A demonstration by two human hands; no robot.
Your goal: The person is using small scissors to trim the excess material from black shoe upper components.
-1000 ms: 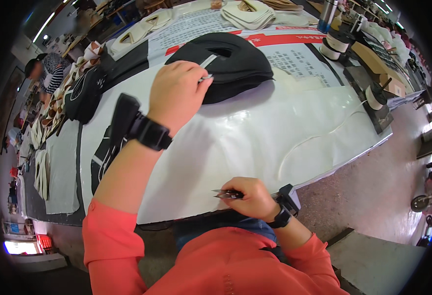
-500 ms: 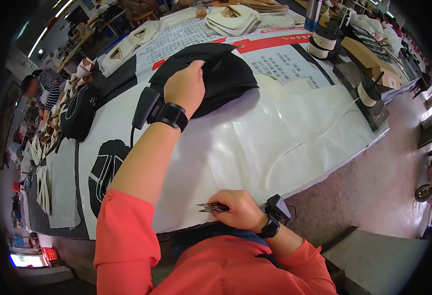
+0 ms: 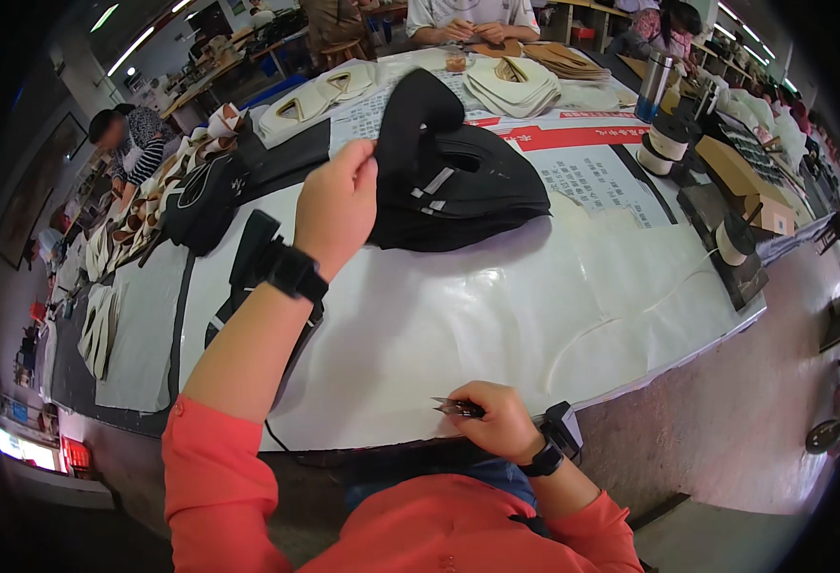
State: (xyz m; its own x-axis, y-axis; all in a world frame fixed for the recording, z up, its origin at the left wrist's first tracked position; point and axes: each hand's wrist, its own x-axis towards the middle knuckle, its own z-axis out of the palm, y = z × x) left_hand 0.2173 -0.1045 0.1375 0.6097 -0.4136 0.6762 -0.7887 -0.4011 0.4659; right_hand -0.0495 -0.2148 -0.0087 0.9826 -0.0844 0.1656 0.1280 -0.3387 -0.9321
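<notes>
White tabletop [image 3: 477, 325]: bare from three to six o'clock, near edge [image 3: 391, 446] at six
Black fabric piece [image 3: 408, 119]: at twelve, over black stack [image 3: 501, 191], long axis seven-to-one
Left hand [image 3: 339, 205]: fingertips pinching its edge
Right hand [image 3: 501, 422]: curled round snips [image 3: 460, 408] pointing nine

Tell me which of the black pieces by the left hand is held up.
The black piece pinched in the left hand: it rises upright, while the other black pieces lie piled to its right.
</notes>
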